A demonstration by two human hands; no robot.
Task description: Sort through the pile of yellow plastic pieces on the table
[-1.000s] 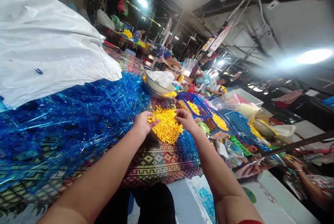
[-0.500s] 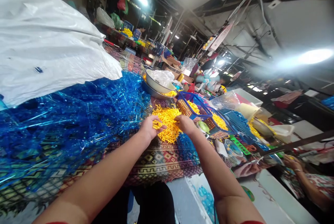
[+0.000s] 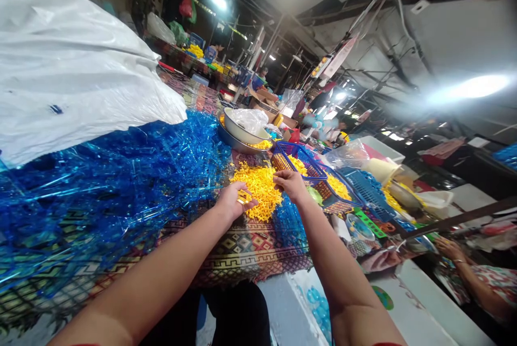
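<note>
A heap of small yellow plastic pieces (image 3: 260, 200) lies on the patterned cloth (image 3: 234, 257) in front of me. My left hand (image 3: 229, 202) is at the heap's left side, its fingers curled around a few yellow plastic parts (image 3: 243, 196). Over the heap's right edge is my right hand (image 3: 291, 184), with thumb and fingers pinched together. Whatever lies between those fingertips is too small to make out. Left of the heap spreads a large pile of clear blue plastic pieces (image 3: 121, 174).
A big white plastic sack (image 3: 81, 61) rises at the left. Behind the heap are stacked bowls (image 3: 242, 125). Blue baskets (image 3: 301, 160) with yellow pieces stand to the right, near a green strip with holes (image 3: 369, 223). A co-worker's hand (image 3: 450, 249) shows at far right.
My right hand has drawn up a little from the heap, its fingertips now pinched at the heap's edge. My left hand has shifted only slightly, with the yellow parts turned in it.
</note>
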